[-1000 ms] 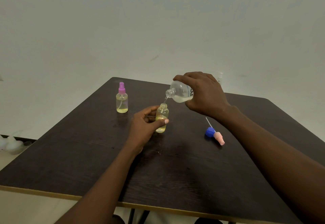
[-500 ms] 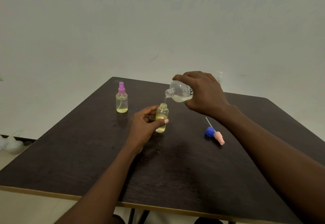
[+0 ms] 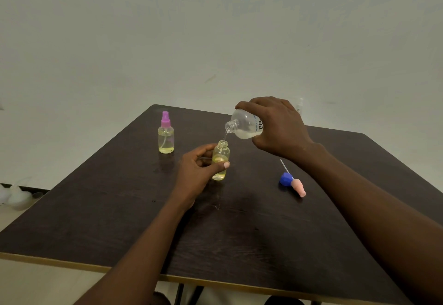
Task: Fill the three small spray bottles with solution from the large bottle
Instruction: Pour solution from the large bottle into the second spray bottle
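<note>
My right hand (image 3: 278, 127) grips the large clear bottle (image 3: 243, 126), tipped with its open neck pointing left and down. A thin stream runs from it into an uncapped small bottle (image 3: 221, 158) of yellowish liquid, which stands on the dark table (image 3: 100, 209). My left hand (image 3: 196, 173) holds that small bottle, thumb across its front. Another small bottle (image 3: 166, 137) with a purple spray top stands upright at the back left, holding yellowish liquid. A third small clear bottle (image 3: 299, 106) peeks out behind my right hand, mostly hidden.
A pink spray top (image 3: 298, 187) with its dip tube lies beside a blue cap (image 3: 285, 179) on the table, right of centre under my right forearm. A small wet patch (image 3: 217, 205) shows in front of the held bottle. White objects (image 3: 14, 195) lie on the floor at left.
The large bottle has stayed tipped and the pour continues. Both hands hold almost the same positions; the liquid level in the small bottle looks much the same.
</note>
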